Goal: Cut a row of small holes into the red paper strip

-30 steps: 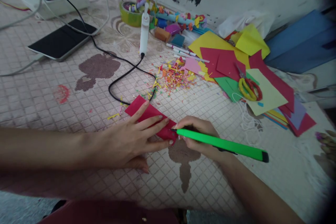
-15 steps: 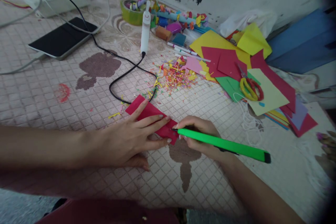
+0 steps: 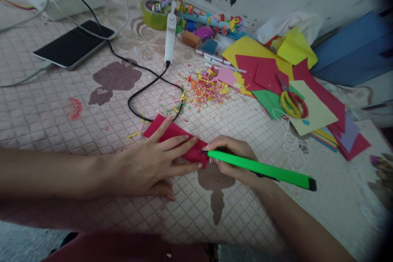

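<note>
A strip of red paper (image 3: 196, 154) lies slantwise on the cloth near the table's front. Across it my left hand (image 3: 156, 155) is spread flat, fingers apart, pressing the paper down and covering much of it. My right hand (image 3: 233, 153) is closed around a bright green pen (image 3: 260, 168) with a black end. The pen's dark tip touches the red paper close to its right end. Fingers hide part of the grip.
Paper scraps (image 3: 208, 88) lie beyond the strip. A black cord loops from a white glue gun (image 3: 170, 39). Scissors (image 3: 290, 102) rest on coloured sheets (image 3: 316, 106) at right. A tablet (image 3: 75, 45), a power strip (image 3: 73, 4) and a tape roll (image 3: 153, 16) sit farther back.
The red paper's left end has swung slightly left and toward me, turning the strip a little. My hands and the pen stay nearly in place.
</note>
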The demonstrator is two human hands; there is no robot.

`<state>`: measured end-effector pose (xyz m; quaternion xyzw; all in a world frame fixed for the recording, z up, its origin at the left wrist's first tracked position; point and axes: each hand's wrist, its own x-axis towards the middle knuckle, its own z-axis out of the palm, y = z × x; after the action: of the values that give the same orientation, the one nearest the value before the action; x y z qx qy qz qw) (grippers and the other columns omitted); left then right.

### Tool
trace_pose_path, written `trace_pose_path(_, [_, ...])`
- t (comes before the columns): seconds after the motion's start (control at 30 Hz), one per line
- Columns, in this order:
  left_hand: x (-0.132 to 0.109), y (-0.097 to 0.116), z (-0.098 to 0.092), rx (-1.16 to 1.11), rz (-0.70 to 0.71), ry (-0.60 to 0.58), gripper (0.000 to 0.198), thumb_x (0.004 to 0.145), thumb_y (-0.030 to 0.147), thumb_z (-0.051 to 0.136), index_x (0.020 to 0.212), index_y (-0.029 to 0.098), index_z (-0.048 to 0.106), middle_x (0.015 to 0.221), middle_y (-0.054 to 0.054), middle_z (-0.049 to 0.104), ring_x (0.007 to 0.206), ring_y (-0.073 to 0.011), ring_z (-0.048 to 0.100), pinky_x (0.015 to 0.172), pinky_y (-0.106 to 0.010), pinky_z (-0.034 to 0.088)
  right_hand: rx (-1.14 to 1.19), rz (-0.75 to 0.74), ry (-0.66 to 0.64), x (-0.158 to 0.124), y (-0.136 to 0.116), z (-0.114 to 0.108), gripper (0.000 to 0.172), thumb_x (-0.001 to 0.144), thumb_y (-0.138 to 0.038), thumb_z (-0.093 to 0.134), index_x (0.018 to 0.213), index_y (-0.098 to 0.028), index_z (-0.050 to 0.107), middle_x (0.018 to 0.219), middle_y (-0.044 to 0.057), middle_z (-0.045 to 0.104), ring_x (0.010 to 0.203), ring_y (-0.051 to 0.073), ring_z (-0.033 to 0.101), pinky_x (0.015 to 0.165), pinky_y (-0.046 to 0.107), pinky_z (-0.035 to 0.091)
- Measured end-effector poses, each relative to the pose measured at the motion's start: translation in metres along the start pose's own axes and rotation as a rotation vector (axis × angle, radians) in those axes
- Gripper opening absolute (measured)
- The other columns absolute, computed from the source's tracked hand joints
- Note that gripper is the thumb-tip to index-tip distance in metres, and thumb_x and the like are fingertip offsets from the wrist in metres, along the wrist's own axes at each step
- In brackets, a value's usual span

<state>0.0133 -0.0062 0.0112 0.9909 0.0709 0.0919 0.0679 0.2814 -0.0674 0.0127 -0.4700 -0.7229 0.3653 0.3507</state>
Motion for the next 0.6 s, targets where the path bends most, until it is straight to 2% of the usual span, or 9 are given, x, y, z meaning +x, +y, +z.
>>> trace_pose_path(0.1, [-0.0004,-0.0016,0.0001,-0.018,0.017,0.0,0.072,0.087,0.062,0.074,0.145,0.025,0.057,0.157,-0.02,0.049,0.141,-0.0349,0.052,0.125,-0.062,0.023,0.008,-0.019,-0.001,0.0001,0.0014,0.0006,0.025,0.081,-0.01,0.063,0.1,-0.023,0.072,0.09,0.001,0.078,0.076,0.014,0.071,0.066,0.024,0.054])
trace_pose_path(0.2, [-0.0022,-0.0032,-0.0004,-0.073,0.023,-0.003,0.066,0.092,0.057,0.072,0.145,0.022,0.057,0.161,-0.021,0.043,0.149,-0.0354,0.043,0.126,-0.06,0.024,-0.005,-0.019,0.001,0.0001,0.0016,0.0006,0.026,0.081,-0.009,0.062,0.1,-0.023,0.072,0.09,0.0,0.078,0.077,0.014,0.072,0.067,0.024,0.054])
trace_pose_path(0.3, [-0.0031,-0.0043,-0.0012,-0.1,0.03,-0.018,0.068,0.092,0.055,0.072,0.148,0.02,0.054,0.163,-0.022,0.039,0.153,-0.0354,0.036,0.126,-0.059,0.024,-0.01,-0.014,0.001,0.0,0.0008,0.0008,0.024,0.082,-0.009,0.063,0.1,-0.023,0.072,0.09,0.0,0.079,0.078,0.014,0.072,0.068,0.024,0.054])
trace_pose_path(0.6, [0.0013,-0.0002,-0.004,-0.033,0.018,-0.007,0.076,0.082,0.059,0.081,0.144,0.021,0.058,0.156,-0.023,0.049,0.145,-0.0366,0.048,0.125,-0.063,0.022,-0.018,-0.029,0.023,0.0005,0.0012,0.002,0.024,0.081,-0.008,0.063,0.098,-0.023,0.072,0.091,0.001,0.079,0.08,0.014,0.073,0.071,0.024,0.056])
